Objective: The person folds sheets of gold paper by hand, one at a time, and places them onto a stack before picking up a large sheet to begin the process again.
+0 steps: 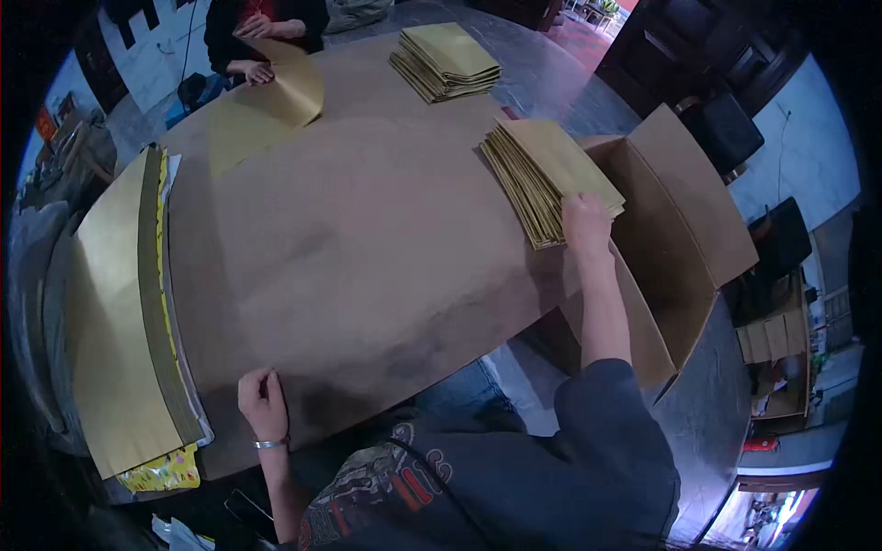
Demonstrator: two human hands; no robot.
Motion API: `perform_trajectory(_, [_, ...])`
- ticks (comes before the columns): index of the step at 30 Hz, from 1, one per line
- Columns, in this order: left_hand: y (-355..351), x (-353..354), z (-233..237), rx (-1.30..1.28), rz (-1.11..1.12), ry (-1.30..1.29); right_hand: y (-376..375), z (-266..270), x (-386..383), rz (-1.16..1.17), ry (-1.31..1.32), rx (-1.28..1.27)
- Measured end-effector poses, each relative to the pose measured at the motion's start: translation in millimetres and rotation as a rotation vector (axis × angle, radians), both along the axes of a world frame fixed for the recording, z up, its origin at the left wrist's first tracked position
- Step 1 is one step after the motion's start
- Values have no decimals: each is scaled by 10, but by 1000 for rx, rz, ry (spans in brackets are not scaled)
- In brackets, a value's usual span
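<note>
Folded gold stack (551,165) now gripped at its near end by the right hand (586,220), cardboard box (657,230) set beside, left hand (263,402) rested on table (322,248), fingers curled narrow.

A home-like room used as a small work area: a broad brown-covered tabletop (367,230) with piles of folded gold paper (450,60) near its far edge and right edge, a large open cardboard box (666,239) beside the right edge, dark panelled doors (707,46), pale walls (795,138), black chairs (721,133) and a crowded shelf (781,349).
</note>
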State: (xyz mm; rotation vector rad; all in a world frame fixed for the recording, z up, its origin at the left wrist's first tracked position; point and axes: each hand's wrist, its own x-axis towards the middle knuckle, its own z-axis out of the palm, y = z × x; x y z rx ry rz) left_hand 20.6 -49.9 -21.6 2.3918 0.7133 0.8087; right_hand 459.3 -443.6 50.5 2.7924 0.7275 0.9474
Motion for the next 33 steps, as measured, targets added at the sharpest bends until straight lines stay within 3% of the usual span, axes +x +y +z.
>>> perform_trajectory(2, [2,-3,8,-6,-16,5,55,-7,-4,-110,50,-52])
perform_trajectory(3, [6,-10,2,-24,-6,6,44,16,11,10,54,-50])
perform_trajectory(8, [19,9,-79,-59,16,-49,45,-84,60,-2,64,-10])
perform_trajectory(12, [47,-26,-113,-37,-12,-39,3,293,13,-80,237,9])
perform_trajectory(13, [46,-24,-107,-36,-12,-32,-64,310,77,-145,194,132])
perform_trajectory(18, [62,-20,-168,-18,11,-30,-618,377,856,-336,274,195])
perform_trajectory(21, [47,-4,-132,14,16,-42,-784,285,1208,-488,523,300])
perform_trajectory(24, [67,-19,-156,45,11,-25,-820,111,1318,-482,612,355])
perform_trajectory(25, [70,-17,-162,43,25,-5,-702,282,1170,-545,736,293])
perform_trajectory(33, [-7,52,-75,45,55,-36,-672,136,1084,-400,601,281])
